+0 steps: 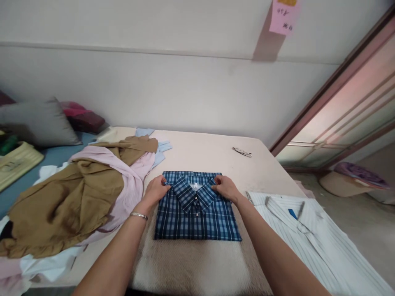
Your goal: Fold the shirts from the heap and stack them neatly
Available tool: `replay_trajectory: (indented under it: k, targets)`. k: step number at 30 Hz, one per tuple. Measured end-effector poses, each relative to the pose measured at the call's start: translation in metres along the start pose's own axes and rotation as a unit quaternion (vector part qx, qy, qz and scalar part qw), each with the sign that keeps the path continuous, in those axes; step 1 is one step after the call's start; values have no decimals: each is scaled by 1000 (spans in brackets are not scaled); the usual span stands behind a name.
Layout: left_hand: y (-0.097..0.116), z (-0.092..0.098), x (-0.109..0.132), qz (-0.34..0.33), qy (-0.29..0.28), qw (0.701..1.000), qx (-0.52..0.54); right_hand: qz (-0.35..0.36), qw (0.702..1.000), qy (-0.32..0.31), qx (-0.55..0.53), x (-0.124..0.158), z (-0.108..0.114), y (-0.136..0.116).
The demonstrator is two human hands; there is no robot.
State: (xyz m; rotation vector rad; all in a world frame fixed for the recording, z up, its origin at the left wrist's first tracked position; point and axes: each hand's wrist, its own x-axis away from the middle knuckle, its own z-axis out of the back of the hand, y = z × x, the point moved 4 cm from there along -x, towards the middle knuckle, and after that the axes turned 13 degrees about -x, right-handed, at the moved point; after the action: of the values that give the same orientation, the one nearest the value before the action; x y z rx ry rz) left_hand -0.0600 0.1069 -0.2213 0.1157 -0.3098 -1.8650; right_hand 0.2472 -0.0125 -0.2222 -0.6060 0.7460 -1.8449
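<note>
A blue plaid shirt [197, 226] lies folded into a neat rectangle in front of me, its collar facing up and its top edge away from me. My left hand [156, 190] pinches the cloth at the left shoulder, beside the collar. At the right shoulder, my right hand [226, 188] pinches the fabric in the same way. A silver bracelet [139, 215] circles my left wrist. Both hands are closed on the shirt, and its underside is hidden.
A heap of clothes with a brown garment [70, 201] on top covers the left side of the table [197, 150]. A white striped shirt [311, 230] lies at the right. Eyeglasses [241, 152] rest towards the back right. Behind stands a white wall with a pink note [283, 18].
</note>
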Motion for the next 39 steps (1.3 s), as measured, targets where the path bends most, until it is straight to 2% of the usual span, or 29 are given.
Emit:
replay_trajectory:
  k: [2,5,8,10,11,13,15,16,18,21,24,26,29,31,34,36,37,39]
  targets:
    - [-1,4,-5,-1,11,1000,-1,14,1000,-8,-10,-7,5,-2]
    - [-3,9,-9,15,40,999,-9,22,999,16,-18,-17,11,-1]
    - [1,6,-1,44,61,996,-56,17,998,51,-12,-23,5,2]
    - [11,3,11,49,110,987,-103,12,998,64,-6,-24,-1,1]
    - [20,2,17,29,144,982,-121,11,997,73,0,-23,-3,-1]
    - [44,-7,29,-66,198,968,-140,14,992,119,34,-19,-2,-8]
    - [66,-21,35,-173,205,953,-144,26,980,176,90,-11,-3,-17]
    - [73,-30,36,-203,195,948,-146,39,974,191,117,-7,-6,-21]
    - [78,-47,33,-214,163,950,-155,66,971,169,153,-1,-22,-25]
    - [73,-68,24,-208,125,955,-169,76,978,90,174,3,-57,-14]
    - [68,-78,21,-214,129,952,-176,72,979,71,176,2,-79,0]
    - [67,-77,19,-215,131,952,-176,73,981,64,166,-1,-81,2]
    - [66,-61,20,-227,114,953,-167,32,993,17,110,-1,-60,-2]
    - [61,-33,26,-217,121,957,-147,10,998,13,55,8,-26,-10]
    - [47,24,52,-169,157,971,-67,17,996,87,11,41,38,-18]
    - [38,56,76,-141,167,975,31,-10,989,142,27,68,66,-16]
    - [36,66,88,-130,167,974,79,-37,987,153,43,80,72,-12]
    - [32,75,102,-101,164,973,126,-96,983,138,79,97,67,-4]
